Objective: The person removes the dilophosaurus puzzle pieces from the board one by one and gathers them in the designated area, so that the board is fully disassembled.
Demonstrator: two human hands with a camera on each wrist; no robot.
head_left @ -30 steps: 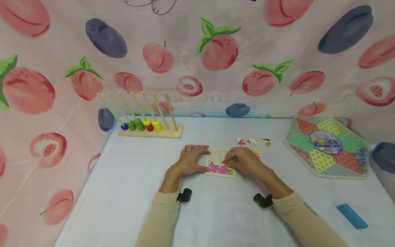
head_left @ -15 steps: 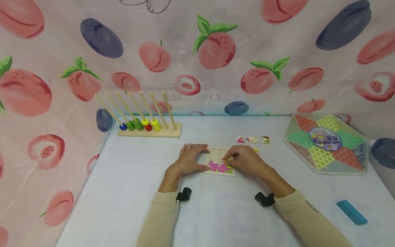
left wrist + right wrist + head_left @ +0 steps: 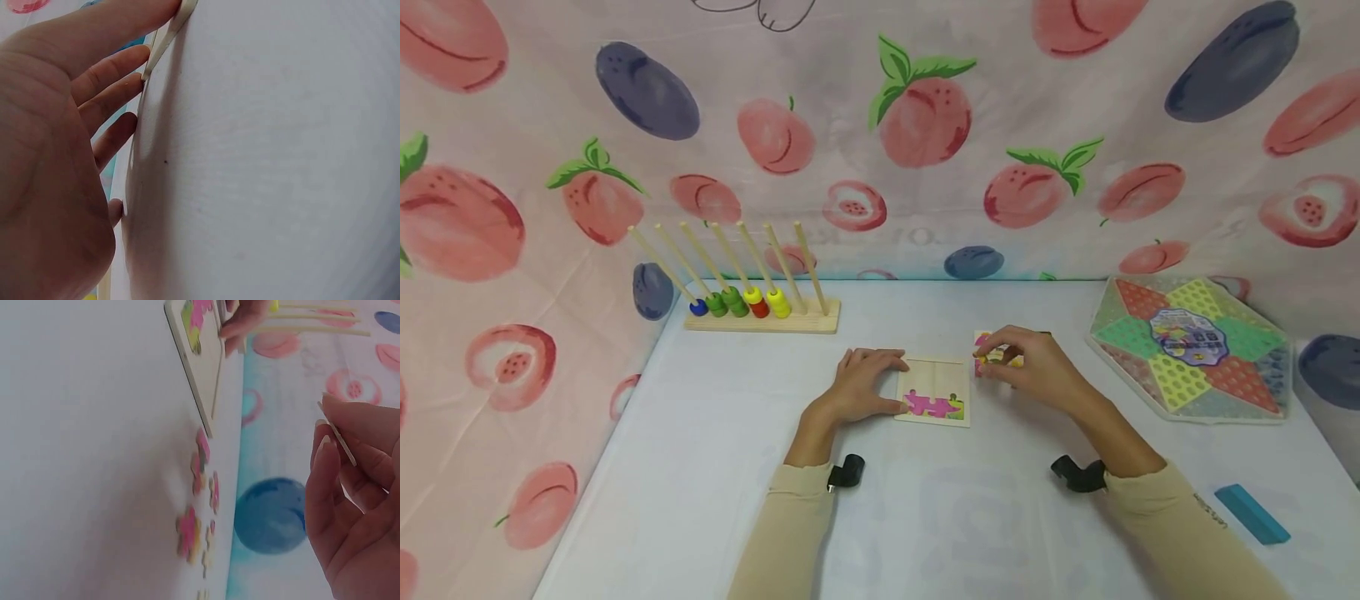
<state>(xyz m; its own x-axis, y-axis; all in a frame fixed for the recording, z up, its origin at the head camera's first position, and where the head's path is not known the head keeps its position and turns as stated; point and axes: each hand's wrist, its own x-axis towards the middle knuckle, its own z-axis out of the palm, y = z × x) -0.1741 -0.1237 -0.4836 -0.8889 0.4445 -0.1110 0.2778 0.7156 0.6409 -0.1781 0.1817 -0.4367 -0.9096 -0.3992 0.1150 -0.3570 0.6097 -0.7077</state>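
My left hand (image 3: 859, 390) rests at the left side of a small square wooden puzzle tray (image 3: 936, 375), thumb and fingertips touching its edge. Along the tray's near side lie joined puzzle pieces (image 3: 931, 406) with a pink shape and a green corner; bare wood shows behind them. To the right of the tray, my right hand (image 3: 1037, 367) is raised off the table. Between its thumb and fingertips it pinches a thin jigsaw piece (image 3: 337, 434), seen edge-on in the right wrist view. Several loose puzzle pieces (image 3: 189, 532) lie beneath, partly hidden by this hand in the head view.
A wooden bead counter (image 3: 760, 323) with upright rods and coloured beads stands at the back left. A hexagonal star-patterned game board (image 3: 1191, 350) lies at the back right. A blue block (image 3: 1252, 514) is at the front right. Fruit-print cloth (image 3: 917, 208) hangs behind the white table.
My right hand has moved right, from over the tray to above the loose pieces, carrying the jigsaw piece with it. The left hand stays at the tray's left edge.
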